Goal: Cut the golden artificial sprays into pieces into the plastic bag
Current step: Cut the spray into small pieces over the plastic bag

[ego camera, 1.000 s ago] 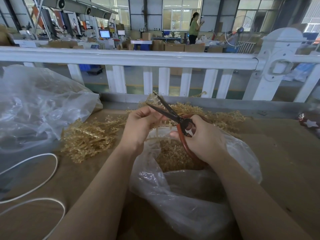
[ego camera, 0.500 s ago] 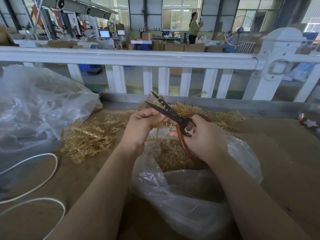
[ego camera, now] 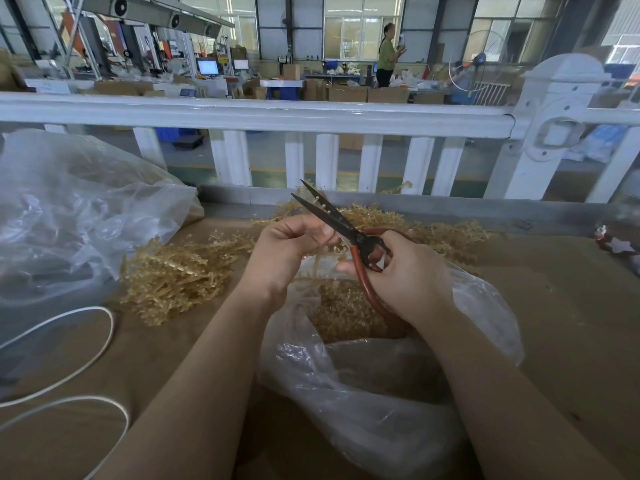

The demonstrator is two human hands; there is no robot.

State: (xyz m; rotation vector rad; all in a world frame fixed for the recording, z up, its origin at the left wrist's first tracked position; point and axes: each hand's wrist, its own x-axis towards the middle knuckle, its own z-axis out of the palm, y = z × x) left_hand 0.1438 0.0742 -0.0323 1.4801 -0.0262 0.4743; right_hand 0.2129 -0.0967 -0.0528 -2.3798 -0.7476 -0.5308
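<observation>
My right hand (ego camera: 401, 271) grips the red handles of black-bladed scissors (ego camera: 332, 216), whose blades stand slightly apart and point up-left. My left hand (ego camera: 287, 247) pinches a thin golden spray stem (ego camera: 318, 261) just left of the blades, above the open clear plastic bag (ego camera: 381, 393). Cut golden pieces (ego camera: 346, 313) lie inside the bag. A heap of uncut golden sprays (ego camera: 173, 275) lies on the brown table to the left, and more golden sprays (ego camera: 443, 233) lie behind my hands.
A large crumpled clear bag (ego camera: 79, 209) fills the left side. White cord (ego camera: 86, 351) loops at the lower left. A white railing (ego camera: 277, 116) runs along the table's far edge. A small red and white ornament (ego camera: 616, 242) sits at the right.
The scissor blades have closed a little and the scissors have shifted slightly down toward my left hand's fingers. Both hands stay above the bag.
</observation>
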